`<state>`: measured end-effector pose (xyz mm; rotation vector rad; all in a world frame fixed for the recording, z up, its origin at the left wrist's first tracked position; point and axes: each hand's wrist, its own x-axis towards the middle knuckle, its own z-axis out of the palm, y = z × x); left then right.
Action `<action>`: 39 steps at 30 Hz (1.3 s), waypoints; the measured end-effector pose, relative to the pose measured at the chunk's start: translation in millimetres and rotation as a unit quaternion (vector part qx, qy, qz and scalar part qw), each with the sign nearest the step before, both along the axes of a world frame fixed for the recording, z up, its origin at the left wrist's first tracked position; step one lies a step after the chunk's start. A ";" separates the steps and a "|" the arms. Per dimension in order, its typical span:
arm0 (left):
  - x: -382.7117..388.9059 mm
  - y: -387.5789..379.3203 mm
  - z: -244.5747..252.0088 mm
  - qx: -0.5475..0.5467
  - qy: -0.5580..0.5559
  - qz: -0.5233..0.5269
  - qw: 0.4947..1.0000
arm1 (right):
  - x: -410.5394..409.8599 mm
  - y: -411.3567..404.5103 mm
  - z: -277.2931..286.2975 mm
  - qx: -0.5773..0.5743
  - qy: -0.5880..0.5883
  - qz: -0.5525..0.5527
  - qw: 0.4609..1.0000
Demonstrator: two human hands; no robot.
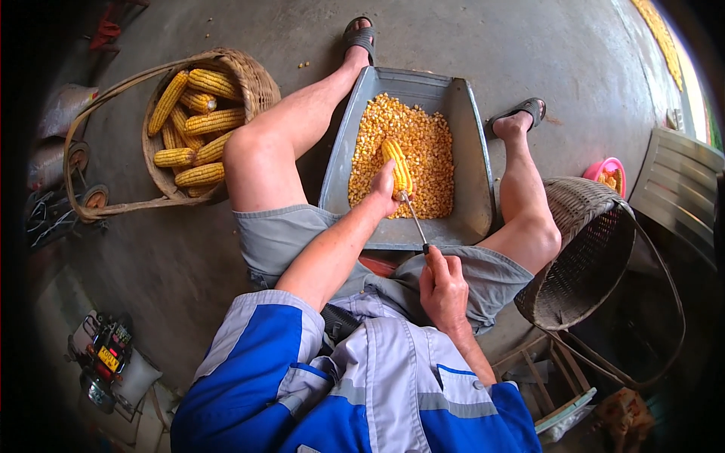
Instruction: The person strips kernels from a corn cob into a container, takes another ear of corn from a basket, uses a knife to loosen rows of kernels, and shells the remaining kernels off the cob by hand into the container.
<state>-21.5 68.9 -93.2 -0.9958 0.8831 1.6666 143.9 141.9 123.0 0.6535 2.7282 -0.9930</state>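
My left hand [387,189] is closed around the lower part of an ear of corn [397,164] above a grey metal trough [478,187]. Loose corn kernels [422,133] cover much of the trough's bottom. My right hand [444,286] grips the dark handle of a screwdriver-like tool [416,219] with a thin metal shaft. The shaft's far end meets the butt of the ear beside my left hand; whether it has entered the cob, I cannot tell. The trough lies between my legs, its near edge against my shorts.
To the left, a wicker basket [263,85] holds several ears of corn. An empty-looking woven basket [586,260] lies tipped at the right, near a pink bowl [595,170] and a slatted panel [674,189]. A wooden frame [538,379] stands lower right. Few kernels dot the concrete floor [447,34].
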 end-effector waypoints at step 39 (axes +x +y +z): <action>21.7 -6.9 -24.8 -0.029 0.068 -0.016 0.997 | -29.4 23.2 -13.9 -0.108 -0.039 -0.002 0.993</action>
